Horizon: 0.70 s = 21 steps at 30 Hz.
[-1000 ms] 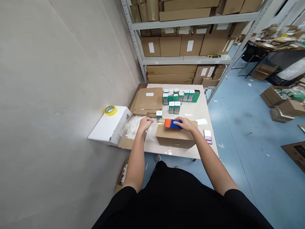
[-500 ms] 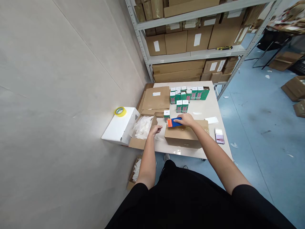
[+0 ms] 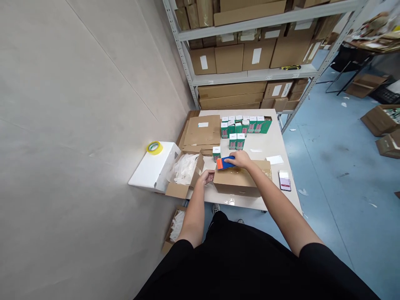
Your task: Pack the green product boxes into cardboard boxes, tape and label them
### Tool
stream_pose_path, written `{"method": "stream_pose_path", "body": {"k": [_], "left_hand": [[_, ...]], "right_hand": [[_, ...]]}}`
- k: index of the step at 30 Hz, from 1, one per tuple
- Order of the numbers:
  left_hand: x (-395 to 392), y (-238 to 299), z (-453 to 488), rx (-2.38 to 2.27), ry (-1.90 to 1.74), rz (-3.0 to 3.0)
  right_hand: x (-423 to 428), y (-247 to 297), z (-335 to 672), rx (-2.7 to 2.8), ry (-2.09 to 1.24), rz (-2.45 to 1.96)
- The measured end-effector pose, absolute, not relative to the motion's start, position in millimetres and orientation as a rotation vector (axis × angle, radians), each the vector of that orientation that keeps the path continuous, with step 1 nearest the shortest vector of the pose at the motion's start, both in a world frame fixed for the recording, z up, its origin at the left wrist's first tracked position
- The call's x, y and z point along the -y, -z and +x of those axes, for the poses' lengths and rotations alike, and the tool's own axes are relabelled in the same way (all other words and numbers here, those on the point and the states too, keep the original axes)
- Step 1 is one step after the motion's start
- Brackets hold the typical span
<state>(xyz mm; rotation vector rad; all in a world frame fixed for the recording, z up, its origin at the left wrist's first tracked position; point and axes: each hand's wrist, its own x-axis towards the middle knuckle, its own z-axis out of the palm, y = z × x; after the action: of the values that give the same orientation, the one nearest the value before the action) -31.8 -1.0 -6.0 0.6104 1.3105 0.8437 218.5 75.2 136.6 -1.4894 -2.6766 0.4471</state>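
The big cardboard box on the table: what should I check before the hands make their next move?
1. Cardboard box resting on the table: ok.
2. Box top lying flat: ok, as far as the right arm lets it show.
3. Blue-and-orange tape dispenser gripped by the right hand: ok, near the box's left end.
4. Left hand touching the box: cannot tell; it is at the left end.
5. Phone apart from the box: ok, off to its right.
6. Tape stuck at the left end: cannot tell, too small to see.
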Motion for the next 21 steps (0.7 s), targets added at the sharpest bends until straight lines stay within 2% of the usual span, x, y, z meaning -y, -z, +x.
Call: {"method": "stream_pose_path", "body": {"k": [4,9,12,15,21], "left_hand": [[5,7,-29,-1.339,-0.820,0.524],[-5,-17,-48,-1.709,-0.867,0.806],[-11,-42,-54,-1.479,-0.898,1.266],[-16,-62,-50,-1.266,-0.644,1.582],[-27,-77,-46,-1.331,-0.435,1.823]], "right_hand": [[-75,-133,219,2.671,-0.444,-1.491],[-77,-133,218,2.675,-0.445,-1.489],[-78,-137,217,2.685,-0.460,-1.481],[-80,-142,217,2.705,-0.462,-1.486],[-73,-155,215,2.760,-0.442,-1.512]]}}
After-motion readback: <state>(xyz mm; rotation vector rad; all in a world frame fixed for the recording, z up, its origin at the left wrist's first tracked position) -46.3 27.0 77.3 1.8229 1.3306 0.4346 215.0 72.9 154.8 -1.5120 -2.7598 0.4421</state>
